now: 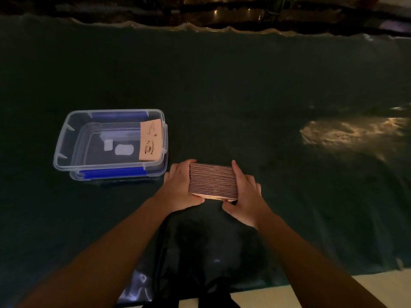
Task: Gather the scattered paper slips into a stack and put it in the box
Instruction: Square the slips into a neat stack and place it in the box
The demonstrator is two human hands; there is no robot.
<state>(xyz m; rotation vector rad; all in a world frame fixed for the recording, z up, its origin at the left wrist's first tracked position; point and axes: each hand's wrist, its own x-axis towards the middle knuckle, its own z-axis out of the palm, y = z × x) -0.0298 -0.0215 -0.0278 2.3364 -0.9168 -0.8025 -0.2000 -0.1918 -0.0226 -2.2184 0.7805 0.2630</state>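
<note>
Clear plastic makes up the one box [66, 138] on the left, with blue clips on its near and far sides. One brown slip [151, 141] leans inside it against the right wall. It has a small cup drawing and the word "COFFEE"; the other writing is too small to read. Two pale patches show on the box floor.

Just right of the box, near its near right corner, is one stack [212, 182] of brown slips. It stands on edge on the dark cloth [266, 96], so the thin edges face up like stripes. The stripes run left to right, and the slips are packed one behind the other from near to far.

Two hands hold the stack. The left hand [178, 187] presses flat on its left end. The right hand [244, 196] presses on its right end, with fingers curled around it and the thumb at the near corner.

Far right, a patch of light shines on the cloth.
</note>
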